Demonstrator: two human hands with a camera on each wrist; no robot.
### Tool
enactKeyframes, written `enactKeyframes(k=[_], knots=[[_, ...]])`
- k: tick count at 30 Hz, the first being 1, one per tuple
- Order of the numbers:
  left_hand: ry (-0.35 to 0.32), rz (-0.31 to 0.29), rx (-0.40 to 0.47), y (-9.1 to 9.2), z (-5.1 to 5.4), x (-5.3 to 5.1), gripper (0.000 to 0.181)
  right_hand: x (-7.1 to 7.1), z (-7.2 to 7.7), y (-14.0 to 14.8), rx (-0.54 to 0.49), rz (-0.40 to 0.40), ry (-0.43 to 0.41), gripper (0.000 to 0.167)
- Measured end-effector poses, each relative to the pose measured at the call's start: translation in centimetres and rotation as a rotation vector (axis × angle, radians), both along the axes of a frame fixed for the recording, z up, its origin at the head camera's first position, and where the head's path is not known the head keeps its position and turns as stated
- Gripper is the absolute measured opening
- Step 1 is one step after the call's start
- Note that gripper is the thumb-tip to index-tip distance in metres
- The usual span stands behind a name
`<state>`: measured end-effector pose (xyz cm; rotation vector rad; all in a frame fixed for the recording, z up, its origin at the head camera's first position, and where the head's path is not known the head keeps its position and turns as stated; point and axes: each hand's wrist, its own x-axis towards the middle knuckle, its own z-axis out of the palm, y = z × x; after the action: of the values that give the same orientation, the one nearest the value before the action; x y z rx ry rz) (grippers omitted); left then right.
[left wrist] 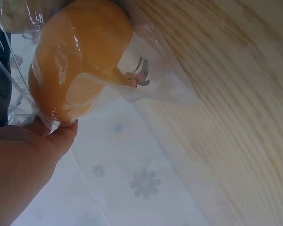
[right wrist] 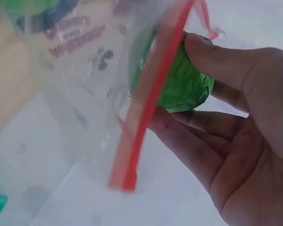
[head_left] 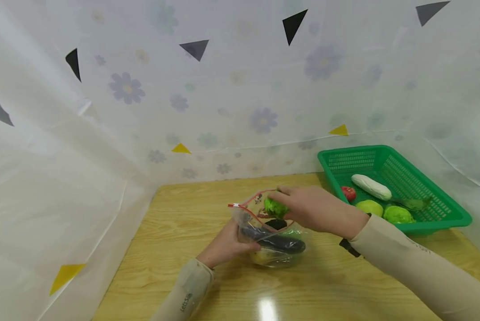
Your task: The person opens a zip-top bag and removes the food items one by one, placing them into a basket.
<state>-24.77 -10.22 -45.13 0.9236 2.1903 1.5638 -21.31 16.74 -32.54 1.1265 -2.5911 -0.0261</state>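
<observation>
A clear zip bag with a red zip edge stands on the table, its mouth spread. My left hand grips its left side, the thumb across the front. Through the plastic I see a long dark eggplant and, in the left wrist view, a smooth orange gourd-shaped thing. My right hand holds a small green cabbage at the bag's mouth. In the right wrist view, thumb and fingers pinch this cabbage, partly behind the red zip strip. A dark, rounded thing shows inside the opening.
At the right of the wooden table stands a green basket. In it lie a white elongated vegetable, a red apple-like fruit, a yellow-green round fruit and a leafy green head. Floral plastic sheeting surrounds the table.
</observation>
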Motion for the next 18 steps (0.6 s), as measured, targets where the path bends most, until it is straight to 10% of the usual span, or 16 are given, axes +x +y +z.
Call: enactKeyframes(k=[8, 18], knots=[[0.076, 0.096, -0.092, 0.0, -0.4, 0.0, 0.108, 0.5, 2.1, 3.7, -0.056, -0.093, 0.083, 0.065], [0.080, 0.132, -0.126, 0.0, -0.2, 0.1, 0.112, -2.2, 2.6, 12.7, -0.086, -0.397, -0.194, 0.065]])
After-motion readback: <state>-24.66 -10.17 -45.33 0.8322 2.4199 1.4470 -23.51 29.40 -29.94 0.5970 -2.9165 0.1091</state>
